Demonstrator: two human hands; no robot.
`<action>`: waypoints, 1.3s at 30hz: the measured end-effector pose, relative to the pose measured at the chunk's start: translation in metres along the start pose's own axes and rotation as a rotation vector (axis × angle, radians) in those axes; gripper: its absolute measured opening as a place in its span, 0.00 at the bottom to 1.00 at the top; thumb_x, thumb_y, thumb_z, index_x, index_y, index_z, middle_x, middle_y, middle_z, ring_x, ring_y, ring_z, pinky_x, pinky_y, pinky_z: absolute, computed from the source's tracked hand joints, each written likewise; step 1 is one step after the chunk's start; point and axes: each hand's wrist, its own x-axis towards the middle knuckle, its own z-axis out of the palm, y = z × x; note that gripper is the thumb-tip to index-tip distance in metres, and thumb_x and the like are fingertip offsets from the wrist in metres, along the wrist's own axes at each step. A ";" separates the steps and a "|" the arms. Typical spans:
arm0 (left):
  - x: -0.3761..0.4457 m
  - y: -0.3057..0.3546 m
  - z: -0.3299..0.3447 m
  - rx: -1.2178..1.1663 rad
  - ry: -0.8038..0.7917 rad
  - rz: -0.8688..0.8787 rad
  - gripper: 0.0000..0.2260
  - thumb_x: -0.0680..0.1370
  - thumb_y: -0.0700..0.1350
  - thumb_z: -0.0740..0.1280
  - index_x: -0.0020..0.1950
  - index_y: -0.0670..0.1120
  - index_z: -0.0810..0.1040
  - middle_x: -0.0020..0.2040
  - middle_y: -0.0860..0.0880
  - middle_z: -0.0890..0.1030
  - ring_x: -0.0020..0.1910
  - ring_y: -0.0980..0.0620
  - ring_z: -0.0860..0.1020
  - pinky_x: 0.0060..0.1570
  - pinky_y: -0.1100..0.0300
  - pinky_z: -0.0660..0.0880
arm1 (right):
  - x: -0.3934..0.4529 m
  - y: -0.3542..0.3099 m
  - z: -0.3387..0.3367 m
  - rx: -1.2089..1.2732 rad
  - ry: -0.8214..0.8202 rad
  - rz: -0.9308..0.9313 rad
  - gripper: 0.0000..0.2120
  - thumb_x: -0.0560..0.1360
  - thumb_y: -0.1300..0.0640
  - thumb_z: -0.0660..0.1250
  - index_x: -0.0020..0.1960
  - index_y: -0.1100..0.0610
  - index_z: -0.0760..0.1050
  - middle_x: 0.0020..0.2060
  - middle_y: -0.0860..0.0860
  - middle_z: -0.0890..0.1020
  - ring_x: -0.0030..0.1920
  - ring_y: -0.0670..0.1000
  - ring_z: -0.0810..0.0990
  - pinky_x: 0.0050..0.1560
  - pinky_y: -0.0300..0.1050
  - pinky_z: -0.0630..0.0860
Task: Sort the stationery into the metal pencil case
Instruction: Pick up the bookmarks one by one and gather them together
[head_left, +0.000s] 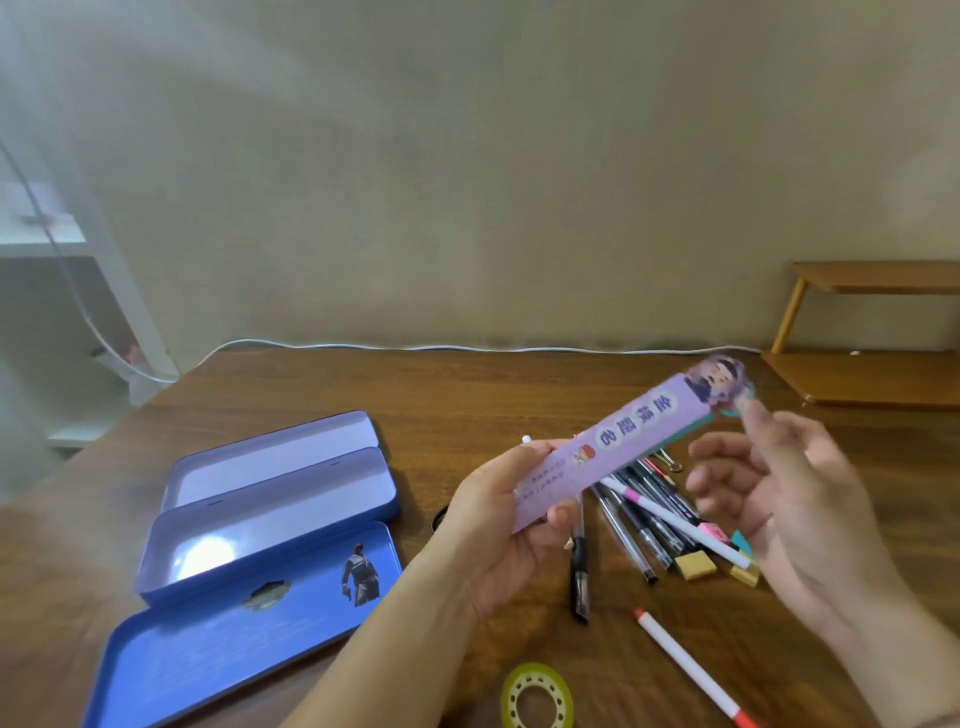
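Observation:
A blue metal pencil case lies open on the left of the wooden desk, with two empty trays and its printed lid flat in front. My left hand grips the lower end of a long purple bookmark-like ruler with a cartoon head at its top. My right hand pinches that upper end with its fingertips, the other fingers spread. Under the ruler sits a pile of pens, with erasers beside it.
A black pen lies below my left hand. A white marker with red ends and a roll of yellow tape lie near the front edge. A gold binder clip, a white cable and a wooden shelf are farther back.

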 end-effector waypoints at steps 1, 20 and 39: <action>0.001 -0.001 0.001 -0.006 0.015 0.056 0.13 0.83 0.44 0.58 0.58 0.37 0.77 0.46 0.38 0.83 0.26 0.54 0.74 0.21 0.68 0.71 | -0.002 0.001 0.001 -0.052 -0.001 0.020 0.19 0.70 0.47 0.71 0.51 0.58 0.71 0.40 0.60 0.82 0.32 0.54 0.80 0.26 0.41 0.77; 0.003 0.000 -0.013 0.686 0.265 1.211 0.08 0.83 0.47 0.59 0.56 0.48 0.75 0.46 0.41 0.77 0.40 0.42 0.77 0.38 0.45 0.77 | -0.004 0.008 0.129 -0.279 -0.102 -0.206 0.07 0.71 0.58 0.74 0.48 0.53 0.79 0.42 0.50 0.87 0.44 0.51 0.86 0.46 0.49 0.81; -0.136 0.132 -0.226 1.676 0.659 0.411 0.15 0.71 0.55 0.72 0.57 0.54 0.79 0.55 0.59 0.78 0.55 0.58 0.75 0.58 0.60 0.73 | 0.046 0.123 0.259 -1.587 -1.156 -0.717 0.10 0.76 0.50 0.61 0.57 0.42 0.74 0.49 0.48 0.77 0.53 0.52 0.77 0.47 0.47 0.75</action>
